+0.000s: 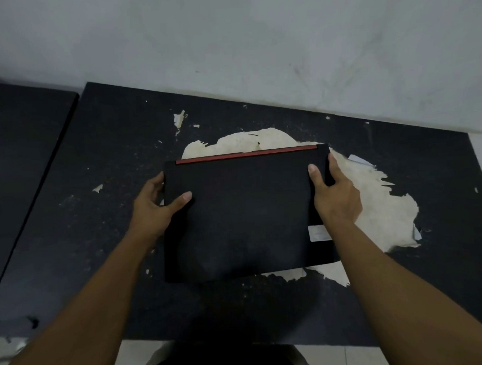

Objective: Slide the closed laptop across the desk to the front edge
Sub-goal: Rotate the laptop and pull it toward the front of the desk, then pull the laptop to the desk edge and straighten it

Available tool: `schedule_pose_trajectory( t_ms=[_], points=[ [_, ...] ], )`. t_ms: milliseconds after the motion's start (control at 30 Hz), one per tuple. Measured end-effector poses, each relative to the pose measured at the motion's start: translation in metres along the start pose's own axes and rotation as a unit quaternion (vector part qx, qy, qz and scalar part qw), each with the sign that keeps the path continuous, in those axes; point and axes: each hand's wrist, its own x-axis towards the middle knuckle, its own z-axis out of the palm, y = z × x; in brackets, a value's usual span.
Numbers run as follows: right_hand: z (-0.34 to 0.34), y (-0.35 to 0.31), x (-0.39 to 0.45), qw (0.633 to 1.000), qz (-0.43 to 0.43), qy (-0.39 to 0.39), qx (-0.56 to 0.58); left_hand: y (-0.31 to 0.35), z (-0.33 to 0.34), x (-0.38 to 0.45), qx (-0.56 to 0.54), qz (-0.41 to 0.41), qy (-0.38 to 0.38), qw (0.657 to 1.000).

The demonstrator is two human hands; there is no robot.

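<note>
A closed black laptop point(246, 215) with a red strip along its far edge lies flat in the middle of the dark desk point(102, 149). My left hand point(156, 204) grips its left edge, thumb on the lid and fingers along the side. My right hand point(334, 192) grips the right edge near the far corner, thumb on top. A pale sticker point(318, 233) shows on the lid beside my right wrist. A band of bare desk separates the laptop's near edge from the desk's front edge point(240, 342).
The desk's dark coating has peeled away in a big pale patch point(377, 205) under and right of the laptop. A second dark desk point(22, 140) adjoins on the left. A grey wall point(257, 45) rises behind. Pale floor tiles point(131, 358) show below the front edge.
</note>
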Motion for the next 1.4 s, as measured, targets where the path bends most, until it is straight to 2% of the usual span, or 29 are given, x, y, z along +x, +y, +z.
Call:
schedule_pose_trajectory(
  t_ms=[133, 300, 467, 700, 967, 1400],
  points=[
    [0.005, 0.000, 0.000, 1.000, 0.008, -0.005, 0.000, 0.009, 0.007, 0.008, 0.010, 0.042, -0.001, 0.999],
    [0.017, 0.006, 0.004, 0.999, -0.018, -0.021, -0.026, 0.024, 0.013, 0.020, 0.105, 0.101, 0.017, 0.989],
    [0.035, 0.016, 0.002, 0.995, -0.084, -0.026, -0.053, 0.014, 0.018, 0.031, 0.210, 0.173, 0.055, 0.961],
    [0.052, 0.035, -0.002, 0.992, -0.108, -0.025, -0.052, -0.002, 0.018, 0.043, 0.329, 0.199, 0.047, 0.922],
    [0.056, 0.053, -0.023, 0.992, -0.127, 0.019, -0.015, -0.026, 0.015, 0.031, 0.294, 0.220, 0.065, 0.928],
    [0.009, 0.094, -0.101, 0.984, -0.168, 0.054, -0.019, -0.035, -0.005, -0.082, 0.280, 0.244, 0.077, 0.925]
  ],
)
